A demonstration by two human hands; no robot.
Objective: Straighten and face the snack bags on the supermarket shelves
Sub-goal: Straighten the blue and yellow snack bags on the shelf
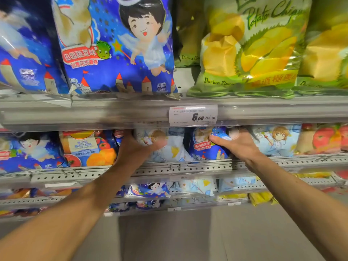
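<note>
**Supermarket snack aisle**

Shop, no doubt: tiered metal shelves (169, 167) w/ perforated front rails, packed w/ rows of printed snack bags, e.g. blue cartoon bag (120, 46) & durian chips bag (250, 49). Price tag (193, 115) reads 6.50 yuan per bag, clipped on shelf edge.
</note>
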